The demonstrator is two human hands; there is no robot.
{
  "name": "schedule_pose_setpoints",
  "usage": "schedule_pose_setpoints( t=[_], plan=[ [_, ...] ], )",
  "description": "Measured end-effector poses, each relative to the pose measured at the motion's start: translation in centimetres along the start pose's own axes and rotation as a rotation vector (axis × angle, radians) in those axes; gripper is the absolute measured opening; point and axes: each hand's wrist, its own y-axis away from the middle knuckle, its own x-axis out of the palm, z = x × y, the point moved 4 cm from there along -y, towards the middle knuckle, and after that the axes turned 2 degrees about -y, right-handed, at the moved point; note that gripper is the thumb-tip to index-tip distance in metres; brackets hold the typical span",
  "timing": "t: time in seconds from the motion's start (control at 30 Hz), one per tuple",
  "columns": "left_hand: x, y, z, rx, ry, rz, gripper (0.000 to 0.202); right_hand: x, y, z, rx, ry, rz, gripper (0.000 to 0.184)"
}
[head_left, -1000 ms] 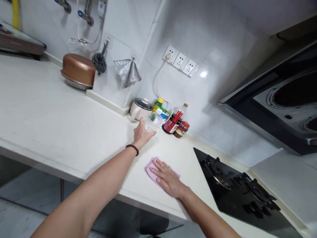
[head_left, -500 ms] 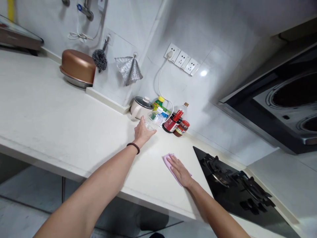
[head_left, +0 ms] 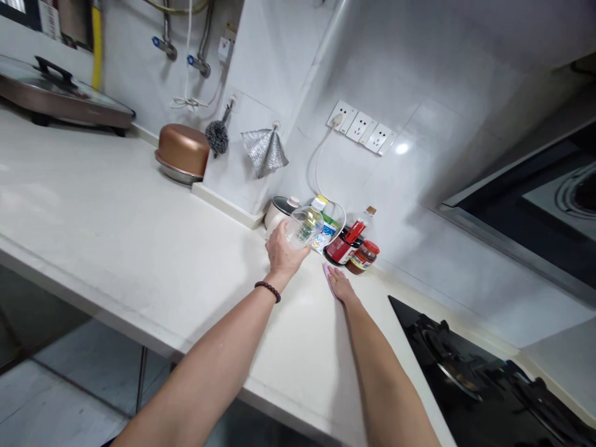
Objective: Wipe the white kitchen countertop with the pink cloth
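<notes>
My left hand [head_left: 282, 251] is wrapped round a clear plastic bottle [head_left: 303, 225] and holds it lifted and tilted above the white counter [head_left: 139, 236]. My right hand [head_left: 341, 284] lies flat with fingers together on a pink cloth [head_left: 327, 275], pressing it on the counter close to the wall. Just behind the cloth stand a dark sauce bottle with a red cap [head_left: 343, 243] and a red jar [head_left: 364, 256].
A small white pot [head_left: 278, 210], a green bottle [head_left: 329, 223] and a clear bottle [head_left: 364, 218] crowd the wall corner. A copper pan [head_left: 182, 153] and a lidded pan [head_left: 60, 98] sit far left. A black gas hob [head_left: 488, 385] lies right. Sockets [head_left: 363, 129] are above.
My right hand slid the pink cloth away from the front edge toward the wall, up to the jars. My left hand lifted the clear bottle off the counter.
</notes>
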Motion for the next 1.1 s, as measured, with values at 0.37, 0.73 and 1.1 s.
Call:
schedule_pose_setpoints(
  t=[0.37, 0.73, 1.1],
  plan=[
    [-0.4, -0.4, -0.1, 0.061, -0.007, -0.047, 0.089, 1.9, 3.1, 13.6, -0.549, -0.068, 0.095, 0.056],
    [0.0, 0.0, 1.5, -0.058, 0.001, 0.048, 0.089, -0.6, 24.4, 13.3, -0.968, -0.079, 0.300, 0.050],
    [0.5, 0.6, 1.7, -0.110, 0.038, 0.152, 0.087, -0.6, 19.4, 7.0, -0.686, -0.075, 0.189, 0.054]
  ],
)
